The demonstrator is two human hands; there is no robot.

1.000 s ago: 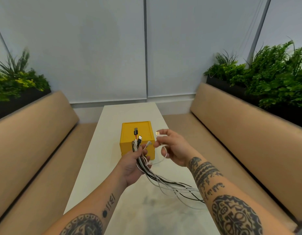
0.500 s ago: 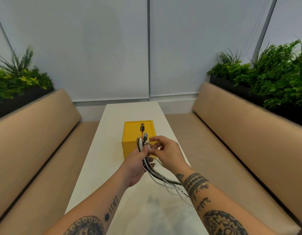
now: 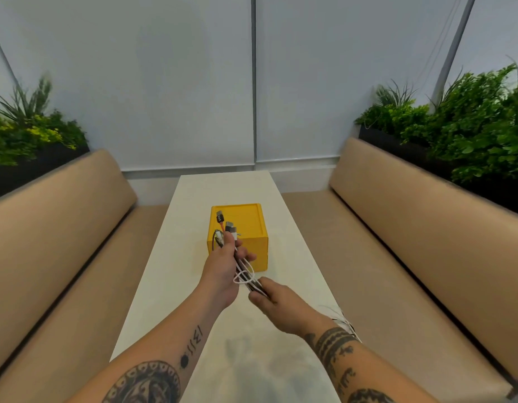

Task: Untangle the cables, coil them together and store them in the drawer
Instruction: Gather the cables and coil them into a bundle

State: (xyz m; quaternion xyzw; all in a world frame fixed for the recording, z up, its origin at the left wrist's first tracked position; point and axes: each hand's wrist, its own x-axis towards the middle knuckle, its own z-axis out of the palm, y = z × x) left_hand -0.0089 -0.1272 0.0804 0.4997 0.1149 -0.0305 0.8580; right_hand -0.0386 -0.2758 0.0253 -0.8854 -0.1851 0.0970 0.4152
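While both tattooed forearms reach out over a long white table (image 3: 188, 242), the left hand (image 3: 221, 267) holds a cable bundle (image 3: 247, 279) of black, grey and white leads. Its fingers are curled round the bundle just below the plug ends. 2 dark plugs (image 3: 220, 218) stick up above that fist, 1 of them on an orange lead, with smaller pale plugs beside them.

The right hand (image 3: 281, 305), just nearer the person, grips the same bundle lower down, thumb and fingers closed tight around the strands. Between the 2 hands 1 white strand bows out sideways. Loose cable tails (image 3: 343, 319) show past the right wrist, blurred, near the table's right edge.

The bundle is held in the air above the table, in front of a yellow box (image 3: 252, 225) that stands on the tabletop. From this view the plugs overlap the box's top.

Tan padded benches (image 3: 412, 228) run along both sides of the table. Green plants (image 3: 470, 126) in dark planters sit behind each backrest. Pale wall panels (image 3: 179, 82) fill the background.
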